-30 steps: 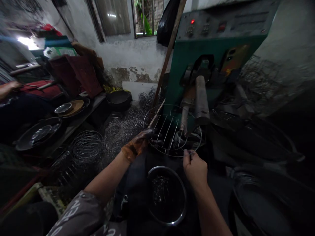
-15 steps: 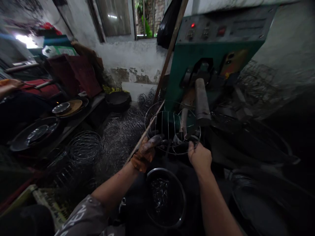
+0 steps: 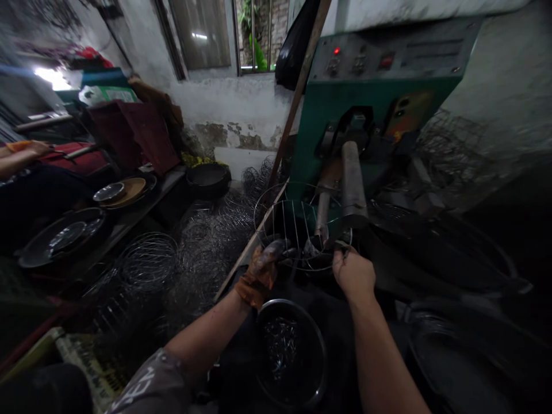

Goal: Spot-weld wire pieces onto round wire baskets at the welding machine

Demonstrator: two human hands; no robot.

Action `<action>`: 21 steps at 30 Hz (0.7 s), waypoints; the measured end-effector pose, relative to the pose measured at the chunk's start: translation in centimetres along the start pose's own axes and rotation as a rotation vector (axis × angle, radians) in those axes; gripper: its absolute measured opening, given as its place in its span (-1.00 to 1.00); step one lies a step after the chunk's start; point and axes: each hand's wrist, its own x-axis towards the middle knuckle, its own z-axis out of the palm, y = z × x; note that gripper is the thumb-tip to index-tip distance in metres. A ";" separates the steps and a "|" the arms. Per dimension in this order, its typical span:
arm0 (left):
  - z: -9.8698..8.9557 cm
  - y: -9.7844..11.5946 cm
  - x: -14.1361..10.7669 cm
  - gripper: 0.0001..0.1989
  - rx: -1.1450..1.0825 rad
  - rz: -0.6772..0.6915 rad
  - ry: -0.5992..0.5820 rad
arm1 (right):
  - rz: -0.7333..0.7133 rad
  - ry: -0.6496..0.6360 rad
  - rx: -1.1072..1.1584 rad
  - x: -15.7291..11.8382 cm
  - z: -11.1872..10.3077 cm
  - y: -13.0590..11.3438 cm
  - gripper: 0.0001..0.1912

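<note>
A round wire rack [image 3: 295,221] with parallel bars is held at the green machine [image 3: 336,98], around its lower electrode arm [image 3: 322,215]. My left hand [image 3: 264,264], in a dirty orange and grey glove, grips the rack's near left rim. Bare, my right hand [image 3: 352,273] pinches the rim at the near right; anything small between its fingertips is too dark to tell. The thick upper cylinder [image 3: 354,181] of the machine juts out above the rack's right part. Below my hands, a dark bowl [image 3: 321,368] holds many small shiny metal pieces [image 3: 280,345].
Wire racks [image 3: 149,261] and tangled wire [image 3: 207,230] lie at the left. A wooden plank [image 3: 241,261] slants beside my left hand. Further left are pans [image 3: 32,250] on a bench and another person's hand [image 3: 37,148]. A crate [image 3: 86,362] stands lower left.
Both hands still hold the rack, which has barely moved. My left hand and forearm have shifted slightly right, and my right hand slightly right. The view has tilted a little.
</note>
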 end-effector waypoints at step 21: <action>1.5 -1.0 -0.1 -0.32 0.011 0.093 0.058 | -0.005 -0.029 0.017 0.2 -0.5 -0.3 -0.61</action>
